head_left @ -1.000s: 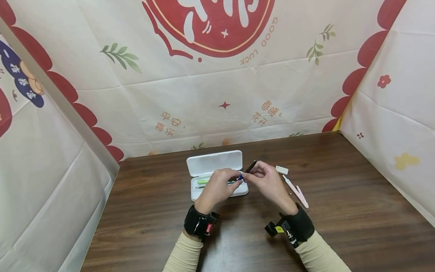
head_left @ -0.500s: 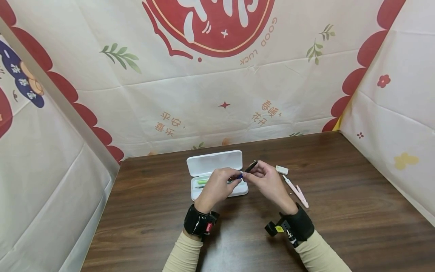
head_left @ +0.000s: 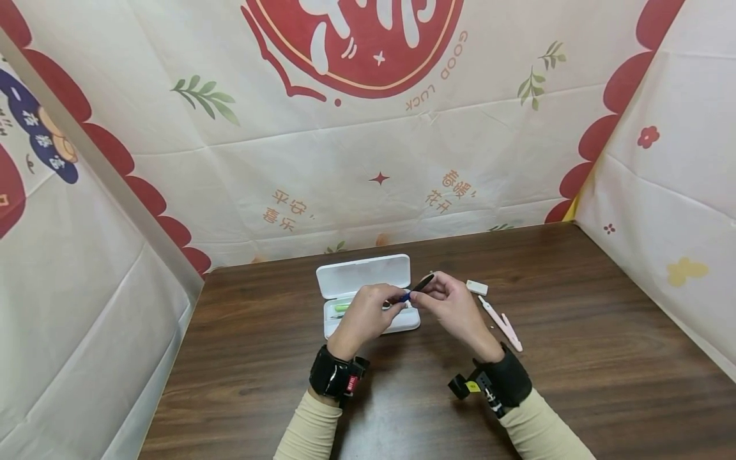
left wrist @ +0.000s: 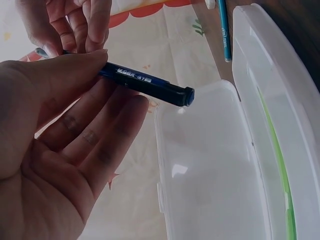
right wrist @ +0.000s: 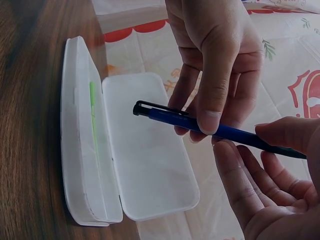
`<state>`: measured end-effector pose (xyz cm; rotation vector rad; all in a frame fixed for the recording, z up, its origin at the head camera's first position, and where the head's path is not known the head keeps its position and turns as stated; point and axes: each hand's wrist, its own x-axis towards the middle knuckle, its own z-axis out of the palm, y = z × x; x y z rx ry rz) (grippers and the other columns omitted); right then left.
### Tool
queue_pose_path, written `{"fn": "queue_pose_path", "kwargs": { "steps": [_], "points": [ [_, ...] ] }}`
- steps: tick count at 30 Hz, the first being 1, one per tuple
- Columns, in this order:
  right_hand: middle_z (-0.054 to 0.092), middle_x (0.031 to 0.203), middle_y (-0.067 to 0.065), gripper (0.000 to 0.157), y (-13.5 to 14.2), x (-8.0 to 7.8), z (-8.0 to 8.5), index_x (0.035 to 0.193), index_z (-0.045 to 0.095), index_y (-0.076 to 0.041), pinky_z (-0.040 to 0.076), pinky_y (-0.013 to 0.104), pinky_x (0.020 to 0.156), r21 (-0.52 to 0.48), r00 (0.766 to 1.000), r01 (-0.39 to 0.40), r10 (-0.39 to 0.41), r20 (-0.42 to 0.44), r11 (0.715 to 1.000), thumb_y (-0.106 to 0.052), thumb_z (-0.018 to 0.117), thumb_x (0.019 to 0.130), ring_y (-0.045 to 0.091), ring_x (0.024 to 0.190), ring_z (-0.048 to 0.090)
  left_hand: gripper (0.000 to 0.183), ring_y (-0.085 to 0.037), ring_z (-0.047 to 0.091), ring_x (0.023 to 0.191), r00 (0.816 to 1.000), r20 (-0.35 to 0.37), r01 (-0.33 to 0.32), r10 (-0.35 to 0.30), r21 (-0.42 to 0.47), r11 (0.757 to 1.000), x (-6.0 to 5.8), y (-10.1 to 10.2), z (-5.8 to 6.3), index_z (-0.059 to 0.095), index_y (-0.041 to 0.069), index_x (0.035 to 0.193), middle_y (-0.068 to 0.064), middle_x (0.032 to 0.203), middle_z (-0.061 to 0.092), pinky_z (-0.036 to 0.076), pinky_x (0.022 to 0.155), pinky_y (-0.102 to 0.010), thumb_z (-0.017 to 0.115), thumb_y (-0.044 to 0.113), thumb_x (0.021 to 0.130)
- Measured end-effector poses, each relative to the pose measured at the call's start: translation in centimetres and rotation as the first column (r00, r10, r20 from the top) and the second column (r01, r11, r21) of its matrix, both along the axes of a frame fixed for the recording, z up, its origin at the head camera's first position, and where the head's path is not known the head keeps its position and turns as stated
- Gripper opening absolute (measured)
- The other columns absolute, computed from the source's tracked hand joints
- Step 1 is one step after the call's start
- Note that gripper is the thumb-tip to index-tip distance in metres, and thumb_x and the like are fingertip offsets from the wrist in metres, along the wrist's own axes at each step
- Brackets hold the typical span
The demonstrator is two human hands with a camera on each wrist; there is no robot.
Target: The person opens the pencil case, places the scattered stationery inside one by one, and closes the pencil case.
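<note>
Against the frame half a second ago, the dark end of the blue pen (right wrist: 236, 134) has shifted a little between the fingers, and more blue shows beside it; both hands have stayed almost where they were, as has everything lying on the table (head_left: 259, 370). The left hand (head_left: 369, 314) holds the pen, thumb pressed against its barrel and fingers behind; the right hand (head_left: 452, 308) pinches the opposite part between thumb and forefinger; the pen is held over the case's right part, slanting up towards two o'clock.

Counted: one blue pen, shared by two hands; one white case (head_left: 404, 325), its single lid (head_left: 363, 273) open at twelve o'clock; inside, towards nine o'clock, one green item (head_left: 342, 308), with one thin grey tip (head_left: 337, 316) just beside it, the rest of that hidden by the left hand; one white block (head_left: 476, 287) at two o'clock from the right hand; one pink-and-white two-legged tool (head_left: 501, 324) near four o'clock; one teal pen (left wrist: 225, 32), seen in the left wrist view, near the case but apart from it; two black wrist straps (head_left: 331, 374), one per arm.
</note>
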<state>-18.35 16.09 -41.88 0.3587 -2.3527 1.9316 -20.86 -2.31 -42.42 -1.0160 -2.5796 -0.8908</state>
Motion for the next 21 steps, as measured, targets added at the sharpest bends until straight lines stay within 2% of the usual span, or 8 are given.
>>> {"fn": "queue_pose_path", "kwargs": {
  "steps": [2,9,14,18,21],
  "points": [
    [0.068,0.091,0.026,0.026,0.0,0.0,0.0,0.095,0.057,0.005,0.058,0.025,0.067,0.002,1.000,0.001,-0.001,-0.002,1.000,-0.015,0.069,0.085,0.026,0.083,0.070,0.015,-0.009,0.066,0.083,1.000,0.006,-0.007,0.007,-0.006,1.000,0.0,-0.1,0.0,0.074,0.009,0.099,-0.004,0.094,0.075,0.057,0.074,-0.026,0.068,0.014,0.085],
    [0.069,0.092,0.023,0.028,0.3,-0.1,-0.2,0.094,0.058,0.003,0.058,0.040,0.072,0.012,1.000,0.004,-0.004,-0.017,1.000,-0.019,0.070,0.083,0.022,0.081,0.070,0.014,-0.009,0.066,0.080,0.999,0.019,-0.026,0.026,-0.015,1.000,-0.1,-0.5,-0.2,0.074,0.009,0.097,-0.004,0.092,0.075,0.057,0.072,-0.029,0.068,0.013,0.085],
    [0.069,0.092,0.024,0.024,0.4,-0.1,-0.2,0.093,0.057,0.003,0.058,0.042,0.073,0.010,1.000,-0.007,0.007,-0.029,1.000,-0.017,0.069,0.085,0.029,0.081,0.070,0.013,-0.007,0.065,0.078,0.999,0.016,-0.035,0.035,-0.023,0.999,-0.1,-0.8,-0.2,0.075,0.009,0.095,-0.003,0.090,0.075,0.057,0.071,-0.028,0.069,0.013,0.084],
    [0.069,0.092,0.026,0.018,0.5,-0.2,-0.1,0.092,0.057,0.004,0.059,0.034,0.070,-0.018,0.999,-0.010,0.009,-0.037,1.000,-0.011,0.066,0.087,0.040,0.082,0.068,0.013,-0.008,0.065,0.078,0.999,0.012,-0.045,0.045,-0.026,0.999,-0.1,-1.0,-0.4,0.075,0.008,0.095,-0.003,0.089,0.075,0.057,0.070,-0.029,0.070,0.011,0.083],
    [0.068,0.093,0.029,0.017,0.5,-0.3,-0.2,0.093,0.057,0.007,0.059,0.026,0.067,-0.037,0.999,-0.015,0.013,-0.043,0.999,-0.008,0.064,0.088,0.043,0.083,0.066,0.013,-0.008,0.065,0.078,0.998,0.019,-0.053,0.054,-0.027,0.998,-0.2,-1.1,-0.4,0.075,0.008,0.094,-0.003,0.088,0.075,0.057,0.071,-0.029,0.070,0.012,0.083]
  ]
}}
